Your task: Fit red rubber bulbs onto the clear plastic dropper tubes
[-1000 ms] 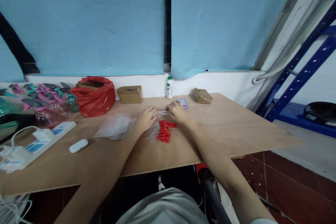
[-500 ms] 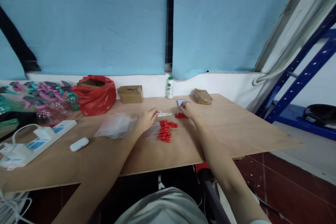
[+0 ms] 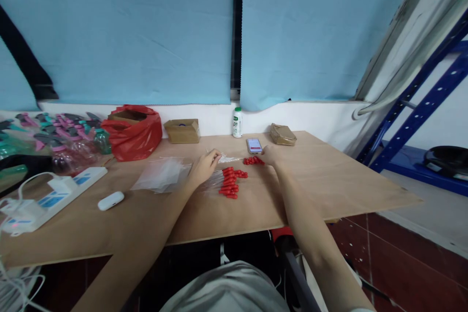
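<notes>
My left hand (image 3: pixel 205 165) is closed in a pinch beside a small bunch of thin white rods (image 3: pixel 228 159). What lies between its fingertips is too small to make out. My right hand (image 3: pixel 271 155) has its fingers curled at the lower right corner of a phone (image 3: pixel 254 146), which has its screen lit. Whatever it grips, if anything, is hidden. A short row of red handles (image 3: pixel 252 160) lies just left of that hand. Nearer to me is a pile of red-handled tools with thin clear shafts (image 3: pixel 229 185), beside my left wrist. Clear plastic bags (image 3: pixel 161 175) lie flat left of it.
Along the wall stand a red plastic bag (image 3: pixel 137 136), an open cardboard box (image 3: pixel 182 131), a white bottle (image 3: pixel 237 123) and a taped brown package (image 3: pixel 282 134). At left are a power strip (image 3: pixel 69 195), a white case (image 3: pixel 110 201) and several spray bottles (image 3: pixel 75 144).
My right hand has moved right and slightly down, from over the phone's lower part to its corner, uncovering more of the screen. My left hand has barely moved.
</notes>
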Tool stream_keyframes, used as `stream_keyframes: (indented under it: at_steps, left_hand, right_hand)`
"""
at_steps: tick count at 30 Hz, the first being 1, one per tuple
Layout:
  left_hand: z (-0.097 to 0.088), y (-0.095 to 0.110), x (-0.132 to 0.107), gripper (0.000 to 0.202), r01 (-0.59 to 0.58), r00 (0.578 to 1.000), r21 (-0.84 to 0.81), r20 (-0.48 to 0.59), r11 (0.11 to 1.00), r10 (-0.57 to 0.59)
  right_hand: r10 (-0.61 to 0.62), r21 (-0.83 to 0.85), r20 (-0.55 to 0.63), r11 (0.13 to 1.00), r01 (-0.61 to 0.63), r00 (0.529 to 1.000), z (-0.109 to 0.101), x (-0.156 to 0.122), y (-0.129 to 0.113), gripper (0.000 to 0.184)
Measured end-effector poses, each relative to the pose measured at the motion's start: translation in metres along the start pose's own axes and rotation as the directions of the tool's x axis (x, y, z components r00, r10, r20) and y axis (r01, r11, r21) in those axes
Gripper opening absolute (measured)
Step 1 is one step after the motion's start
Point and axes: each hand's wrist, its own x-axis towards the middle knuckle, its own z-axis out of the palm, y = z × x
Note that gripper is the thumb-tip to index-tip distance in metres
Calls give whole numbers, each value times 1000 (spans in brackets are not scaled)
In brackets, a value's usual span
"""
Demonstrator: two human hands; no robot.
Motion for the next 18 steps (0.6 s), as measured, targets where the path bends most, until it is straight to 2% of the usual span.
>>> stream_keyframes:
  at_steps: [2,6,10,13,16,18]
  left_hand:
    - [0,1,0,22,1,1000,-4,-8,1000,-1]
    - [-1,5,-1,23,18,1000,6,-23,1000,-18]
    - [-2,7,-1,24,31,999,19,-17,999,-31]
    - [-3,8,-2,26,41,999,21,-8,999,-41]
    - [-4,10,-2,29,46,999,19,-2,999,-46]
    - [-5,13,-3,31,41,999,2,-4,999,-41]
  right_hand:
    - [29,18,21,999,-29,999,-4,-2,-3,22]
    - [45,89,-40,995,-41,998,-8,-3,-8,19]
    - [49,126,-34,991,-44,998,-6,-1,-7,17]
    - [40,166,-95,986,-23,995,-5,0,-6,18]
    - [-43,249,-216,963,97,975,-8,-3,-13,17]
    - [-169,307,-301,915,263,939,-10,-8,-23,15]
